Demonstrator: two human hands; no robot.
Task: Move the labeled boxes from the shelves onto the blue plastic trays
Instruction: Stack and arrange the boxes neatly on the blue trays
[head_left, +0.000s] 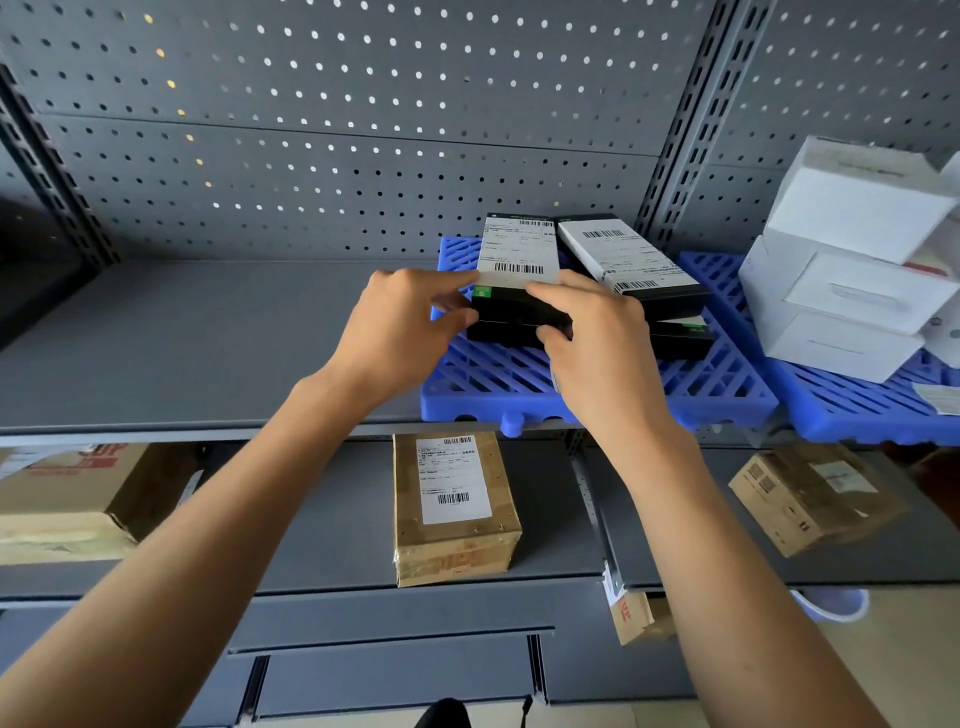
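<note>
Shelving held the tray (597, 389), where both hands (400, 322) (597, 338) gripped the box's (519, 249) near end, its length running away.

both hands (410, 322) (597, 338) — fingers curled, gripping

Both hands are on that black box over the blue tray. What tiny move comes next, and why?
Probably let go. Both the left hand and right hand grip the black labeled box, which seems to sit on another black box on the blue tray.
</note>
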